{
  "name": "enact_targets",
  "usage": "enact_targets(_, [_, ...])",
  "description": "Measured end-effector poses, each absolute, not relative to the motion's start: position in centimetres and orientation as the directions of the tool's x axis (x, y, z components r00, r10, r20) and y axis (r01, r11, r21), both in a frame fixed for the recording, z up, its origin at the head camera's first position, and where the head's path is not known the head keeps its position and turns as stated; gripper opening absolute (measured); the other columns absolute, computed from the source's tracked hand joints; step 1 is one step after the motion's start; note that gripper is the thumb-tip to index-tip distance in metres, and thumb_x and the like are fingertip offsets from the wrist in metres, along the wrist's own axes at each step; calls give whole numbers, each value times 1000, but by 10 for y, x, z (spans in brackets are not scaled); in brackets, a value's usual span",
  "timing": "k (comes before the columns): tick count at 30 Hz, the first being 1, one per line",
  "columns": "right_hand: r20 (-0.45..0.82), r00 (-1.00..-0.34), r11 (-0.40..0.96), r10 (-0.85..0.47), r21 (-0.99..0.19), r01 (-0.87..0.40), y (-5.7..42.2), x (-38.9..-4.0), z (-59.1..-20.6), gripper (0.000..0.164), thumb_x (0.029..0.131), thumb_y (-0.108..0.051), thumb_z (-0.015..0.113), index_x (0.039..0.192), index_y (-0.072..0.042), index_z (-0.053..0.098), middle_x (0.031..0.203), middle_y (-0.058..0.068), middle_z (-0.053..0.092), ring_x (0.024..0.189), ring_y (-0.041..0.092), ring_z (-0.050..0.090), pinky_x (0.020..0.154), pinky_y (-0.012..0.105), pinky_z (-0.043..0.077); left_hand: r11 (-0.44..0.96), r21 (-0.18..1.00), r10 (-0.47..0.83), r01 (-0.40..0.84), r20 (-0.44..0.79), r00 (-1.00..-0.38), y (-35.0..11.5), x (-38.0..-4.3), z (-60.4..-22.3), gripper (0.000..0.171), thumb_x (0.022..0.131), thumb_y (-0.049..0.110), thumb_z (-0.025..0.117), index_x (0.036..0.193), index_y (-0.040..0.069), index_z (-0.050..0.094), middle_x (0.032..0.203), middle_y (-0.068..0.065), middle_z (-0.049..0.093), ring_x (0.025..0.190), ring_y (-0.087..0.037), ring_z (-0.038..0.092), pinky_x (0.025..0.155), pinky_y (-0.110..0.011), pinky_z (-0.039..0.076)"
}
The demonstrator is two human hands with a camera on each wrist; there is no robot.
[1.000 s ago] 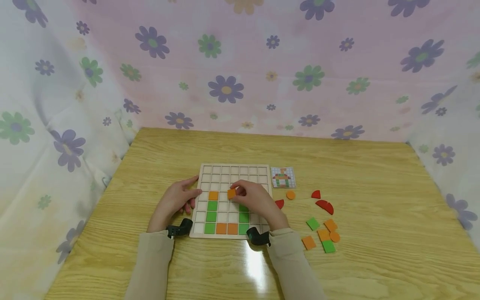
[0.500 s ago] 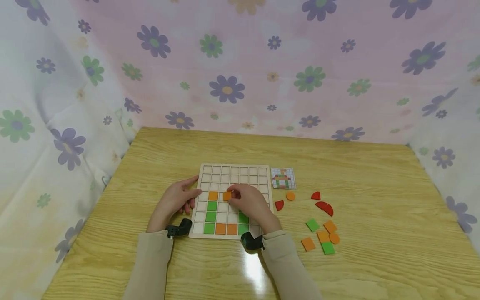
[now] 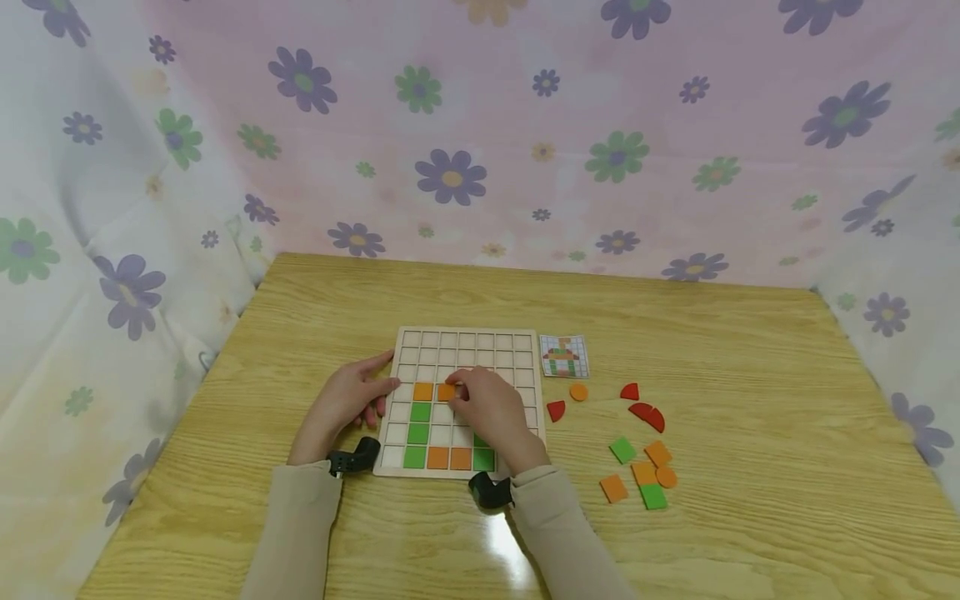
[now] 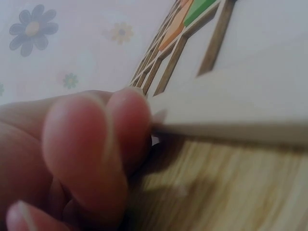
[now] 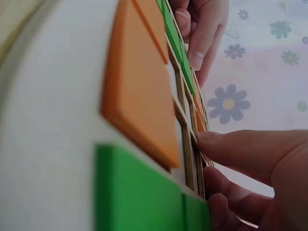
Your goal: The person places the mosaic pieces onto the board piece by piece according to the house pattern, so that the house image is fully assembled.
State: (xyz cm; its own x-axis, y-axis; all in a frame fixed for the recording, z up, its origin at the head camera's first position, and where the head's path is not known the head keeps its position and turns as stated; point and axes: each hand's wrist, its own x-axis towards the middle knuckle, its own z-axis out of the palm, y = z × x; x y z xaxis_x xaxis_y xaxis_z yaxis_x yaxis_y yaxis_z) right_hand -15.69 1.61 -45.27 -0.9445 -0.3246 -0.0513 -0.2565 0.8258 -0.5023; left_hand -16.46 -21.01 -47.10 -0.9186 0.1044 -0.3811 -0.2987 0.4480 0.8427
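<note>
A wooden grid board [image 3: 468,332] lies on the table with orange and green square tiles in some of its cells. My left hand [image 3: 348,400] holds the board's left edge, its thumb on the rim and fingertips against the side, as the left wrist view shows close up. Over the board's middle, my right hand [image 3: 491,408] pinches an orange square tile [image 3: 446,392] between thumb and fingers. That tile is one cell right of another orange tile [image 3: 423,392], which tops a column of green tiles [image 3: 419,434]. The right hand covers part of the right-hand green column.
A small printed pattern card [image 3: 565,357] lies by the board's upper right. Red quarter-round pieces [image 3: 556,411], an orange disc [image 3: 578,392] and several loose green and orange tiles [image 3: 622,451] are scattered to the right. A flowered cloth [image 3: 615,208] hangs behind the table.
My right hand has moved slightly left and lower with the orange tile, bringing it closer to the other orange tile. The left hand has stayed on the board's edge.
</note>
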Motion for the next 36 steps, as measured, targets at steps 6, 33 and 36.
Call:
enact_targets(6, [-46, -942, 844, -333, -460, -276, 14, -155, -452, 26, 80, -26, 66, 106, -24, 66, 70, -10, 47, 60, 8, 43, 47, 22, 35, 471, 829, 100, -301, -389, -916, -210, -164, -470, 59, 83, 39, 60, 136, 35, 34, 60, -14, 57, 40, -21, 51, 38, -31, 42])
enact_targets(33, [42, -886, 753, -461, -510, -416, 34, -134, -439, 28, 86, -29, 59, 112, -21, 63, 86, -8, 51, 77, 9, 49, 64, 25, 42, 447, 842, 114, -301, -387, -915, -211, -162, -470, 59, 83, 36, 61, 136, 33, 36, 59, -14, 57, 39, -20, 50, 36, -28, 39])
enact_targets(36, [63, -877, 753, -477, -484, -445, 40, -132, -433, 28, 86, -30, 58, 113, -22, 63, 88, -8, 52, 76, 8, 49, 63, 25, 42, 446, 846, 110, -294, -377, -920, -211, -164, -469, 59, 84, 35, 61, 137, 32, 35, 59, -15, 57, 38, -20, 50, 36, -29, 40])
